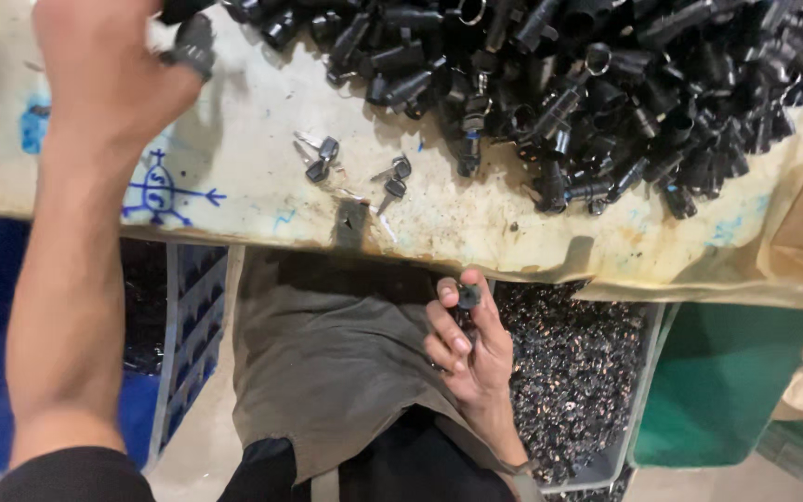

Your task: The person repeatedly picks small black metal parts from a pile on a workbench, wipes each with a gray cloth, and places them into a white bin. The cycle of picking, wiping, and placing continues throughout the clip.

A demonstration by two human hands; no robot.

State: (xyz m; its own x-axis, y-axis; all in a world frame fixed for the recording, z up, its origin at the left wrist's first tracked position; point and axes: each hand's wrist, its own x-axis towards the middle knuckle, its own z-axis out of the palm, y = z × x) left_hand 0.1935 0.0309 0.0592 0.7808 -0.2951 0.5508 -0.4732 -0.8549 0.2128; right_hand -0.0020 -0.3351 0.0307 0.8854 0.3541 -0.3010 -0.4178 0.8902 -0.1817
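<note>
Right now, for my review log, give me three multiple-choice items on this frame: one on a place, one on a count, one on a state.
1. Where is the big heap of black cylinders?
A. on the worktable
B. in the green bin
C. on the lap

2. How many keys lie loose beside the heap?
A. one
B. four
C. nine

3. What does the right hand do?
A. lies flat and empty
B. pinches a small black part
C. grips a key

Key: A, the heap covers the tabletop; B, two pairs show; B, fingertips close on it.
</note>
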